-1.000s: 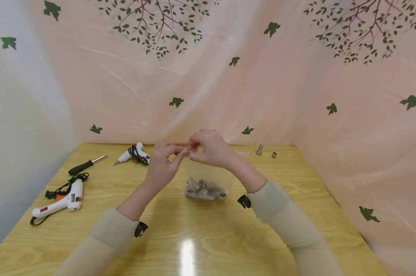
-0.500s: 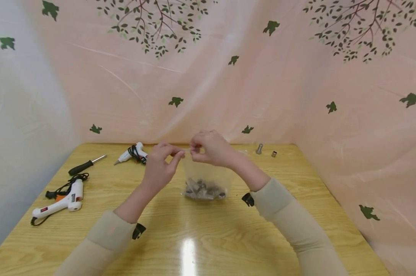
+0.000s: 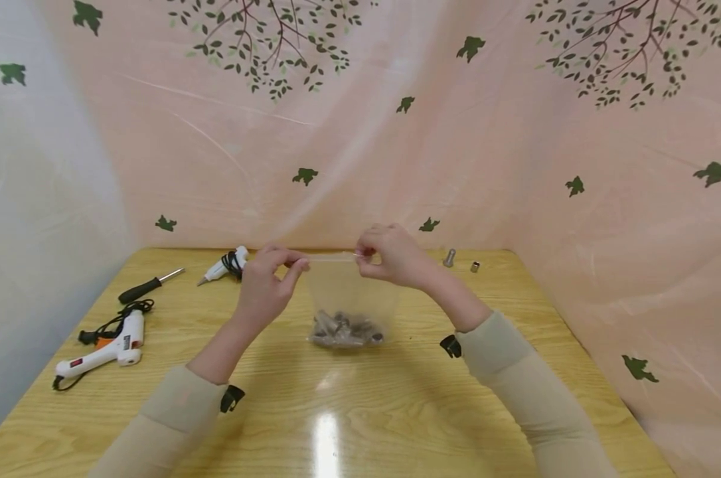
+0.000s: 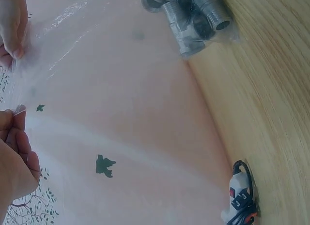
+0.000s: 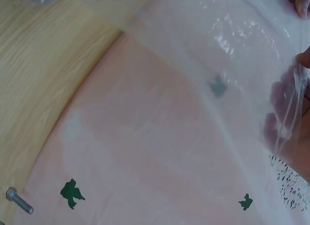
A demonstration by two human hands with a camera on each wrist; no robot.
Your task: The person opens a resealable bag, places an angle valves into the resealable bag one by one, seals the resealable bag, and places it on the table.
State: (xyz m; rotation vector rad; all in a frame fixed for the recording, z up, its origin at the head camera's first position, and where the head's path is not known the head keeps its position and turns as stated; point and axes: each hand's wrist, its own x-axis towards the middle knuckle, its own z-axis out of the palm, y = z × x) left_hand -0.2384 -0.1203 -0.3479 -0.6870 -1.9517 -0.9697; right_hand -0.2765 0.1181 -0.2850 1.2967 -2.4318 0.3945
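A clear zip bag [image 3: 348, 295] hangs upright between both hands, its bottom at the tabletop. Grey metal threaded fittings [image 4: 208, 14] lie heaped in the bottom of the bag. My left hand [image 3: 267, 282] pinches the top left corner of the bag between thumb and fingers. Farther right along the same top edge, my right hand [image 3: 393, 259] pinches the rim. Through the film in the right wrist view, some fingers [image 5: 278, 97] of the right hand show behind the plastic. The stretch of rim between the hands is straight.
On the left of the wooden table [image 3: 265, 411] lie a white glue gun [image 3: 106, 352], a black-handled screwdriver [image 3: 142, 289] and a second glue gun [image 3: 223, 265]. A bolt [image 3: 450, 257] and a small metal nut [image 3: 475, 267] rest at the back right. Cloth hangs behind.
My right hand has slid rightward along the bag's rim, away from the left hand. The left hand has shifted a little left, and the bag has moved left with it.
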